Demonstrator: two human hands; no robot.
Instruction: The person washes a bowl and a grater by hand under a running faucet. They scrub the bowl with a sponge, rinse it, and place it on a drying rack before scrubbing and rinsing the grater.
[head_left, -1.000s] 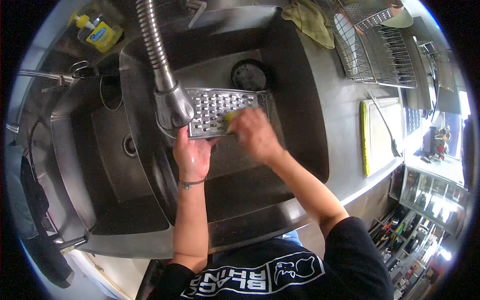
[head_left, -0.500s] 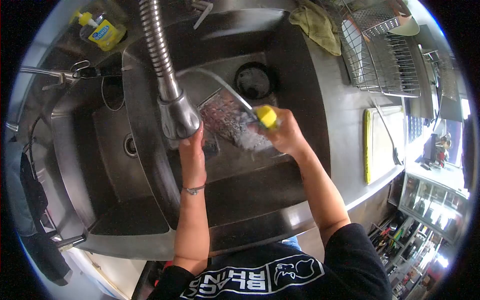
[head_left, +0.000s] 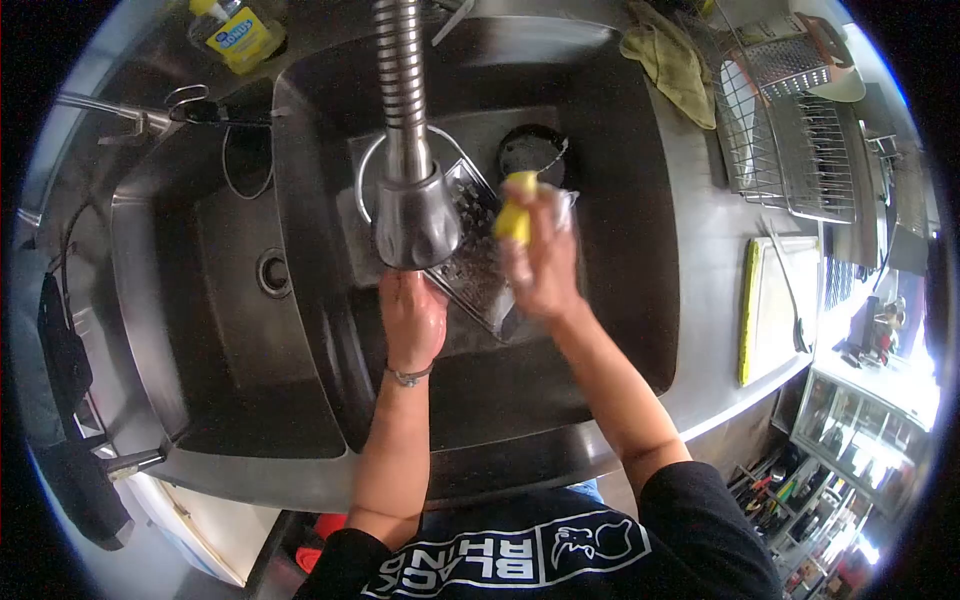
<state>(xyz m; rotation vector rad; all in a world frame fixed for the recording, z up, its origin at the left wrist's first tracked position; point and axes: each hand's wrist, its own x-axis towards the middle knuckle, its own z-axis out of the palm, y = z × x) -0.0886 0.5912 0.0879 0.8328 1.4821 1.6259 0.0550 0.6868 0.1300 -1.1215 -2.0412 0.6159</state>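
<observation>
Fingers of the right hand are bent closed on a yellow sponge, with some white foam near their tips, and the motion makes them blurred. Those of the left hand go behind the spray tap, so I cannot tell how far they are open or how firmly they grip; they are at the near left edge of the metal grater. This grater lies slantwise in the large sink, between both hands. I judge it light and stiff, not fragile, but slippery because it looks wet; its teeth may scratch the skin, so its smooth outer edge seems the safer hold. The sponge should be soft and squeeze easily. Farther away, a dark round pan stands near the grater.
</observation>
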